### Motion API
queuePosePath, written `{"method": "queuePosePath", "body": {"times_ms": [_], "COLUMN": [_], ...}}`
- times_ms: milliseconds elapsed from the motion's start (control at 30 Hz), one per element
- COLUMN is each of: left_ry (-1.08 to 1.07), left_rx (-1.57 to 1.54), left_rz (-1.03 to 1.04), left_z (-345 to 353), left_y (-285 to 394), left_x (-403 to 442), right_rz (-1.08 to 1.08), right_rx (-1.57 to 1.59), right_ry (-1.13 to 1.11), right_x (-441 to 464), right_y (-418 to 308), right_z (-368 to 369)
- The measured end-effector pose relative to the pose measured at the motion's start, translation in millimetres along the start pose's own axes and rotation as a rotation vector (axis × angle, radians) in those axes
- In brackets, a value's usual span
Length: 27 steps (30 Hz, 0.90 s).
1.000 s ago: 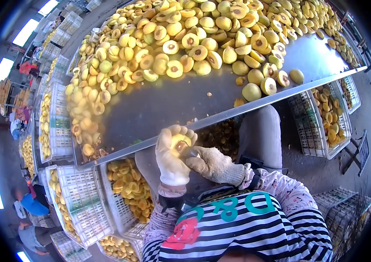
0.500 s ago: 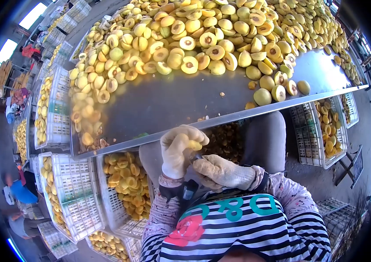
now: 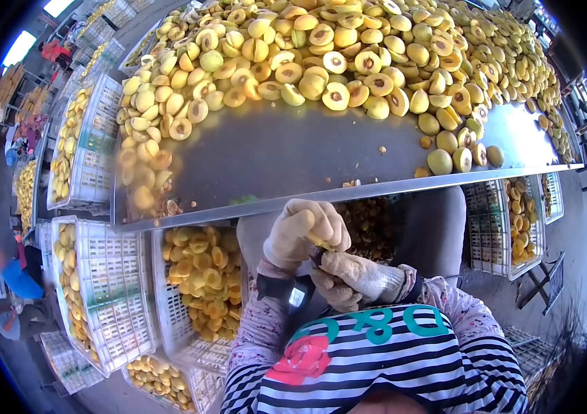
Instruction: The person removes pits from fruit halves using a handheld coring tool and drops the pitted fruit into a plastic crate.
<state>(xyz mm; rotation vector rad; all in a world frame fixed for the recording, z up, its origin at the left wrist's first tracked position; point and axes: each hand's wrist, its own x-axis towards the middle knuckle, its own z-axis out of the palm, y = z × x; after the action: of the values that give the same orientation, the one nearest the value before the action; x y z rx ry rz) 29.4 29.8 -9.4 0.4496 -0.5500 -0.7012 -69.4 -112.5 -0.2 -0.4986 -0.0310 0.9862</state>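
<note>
In the head view both my hands wear pale work gloves and meet in front of my chest, just below the metal table's edge. My left hand (image 3: pixel 307 231), with a watch (image 3: pixel 296 297) at its wrist, is curled around a yellow peach half (image 3: pixel 320 241), mostly hidden by the fingers. My right hand (image 3: pixel 359 277) is closed on a small dark tool (image 3: pixel 317 257) that touches the fruit; its exact kind cannot be made out. Beyond them, a large heap of halved yellow peaches (image 3: pixel 335 96), several with brown pit centres showing, covers the back of the table.
The metal table (image 3: pixel 259 155) has a raised front rim and a few scraps on it. White crates of peach halves stand at the left (image 3: pixel 117 297), below the table (image 3: pixel 176 331) and at the right (image 3: pixel 490 234). Dark pieces lie between my knees. Other people are at far left.
My left fingers have folded further over the peach half, hiding more of it. Both hands appear slightly right of before, while the whole view has shifted a little.
</note>
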Motion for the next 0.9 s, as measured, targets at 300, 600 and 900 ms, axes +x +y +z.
{"method": "queuePosePath", "body": {"times_ms": [300,600,900], "left_ry": [0.451,1.007,0.497], "left_rx": [-0.334,0.874,1.708], "left_rz": [0.023,-0.066,-0.011], "left_z": [21,34,28], "left_y": [-15,52,103], "left_x": [11,-53,50], "right_rz": [0.003,0.296,-0.137], "right_rx": [0.758,-0.034,-0.124], "right_ry": [-0.568,0.107,0.457], "right_x": [14,-35,-61], "right_y": [13,-23,-16], "right_z": [-19,-16,-27]}}
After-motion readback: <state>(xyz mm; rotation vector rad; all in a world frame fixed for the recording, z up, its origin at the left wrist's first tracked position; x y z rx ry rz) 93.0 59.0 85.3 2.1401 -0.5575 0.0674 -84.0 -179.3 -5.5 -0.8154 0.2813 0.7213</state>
